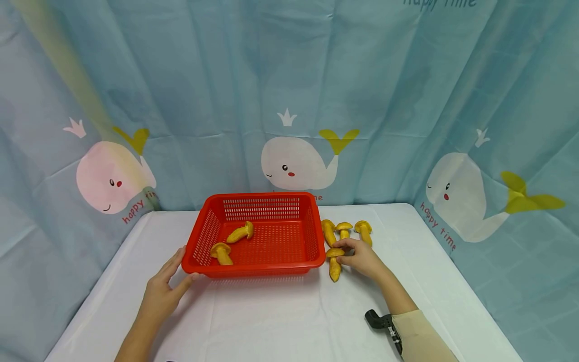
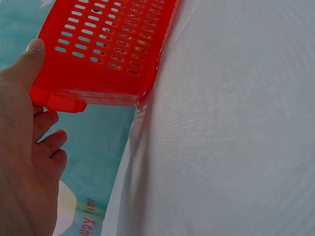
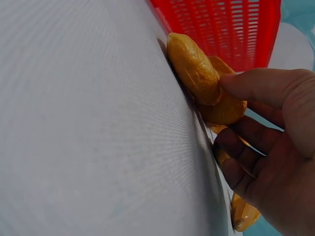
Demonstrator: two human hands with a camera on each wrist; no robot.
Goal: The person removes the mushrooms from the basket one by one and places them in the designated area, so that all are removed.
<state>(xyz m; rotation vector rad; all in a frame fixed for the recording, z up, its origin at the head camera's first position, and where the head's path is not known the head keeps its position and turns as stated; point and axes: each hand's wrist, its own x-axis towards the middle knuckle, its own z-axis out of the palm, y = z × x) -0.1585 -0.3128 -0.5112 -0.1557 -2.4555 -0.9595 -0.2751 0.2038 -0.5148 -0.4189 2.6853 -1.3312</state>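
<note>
one mustard-yellow mushroom [image 1: 334, 265] | rounded cap [image 1: 335, 252] | bumpy, tapering stem [image 3: 191, 64]

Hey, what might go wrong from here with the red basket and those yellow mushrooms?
The right hand pinches a yellow, long-stemmed mushroom close beside three other yellow mushrooms, so lifting it might nudge those. The left hand holds the red perforated plastic basket at one corner, so a bump could perhaps swivel it.

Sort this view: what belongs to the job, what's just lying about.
Likely the job:
red basket, gripped by left hand
two yellow mushrooms inside
four mushrooms outside, one pinched by right hand

Just around:
white cloth
whale-print curtain
black device at sleeve
</note>
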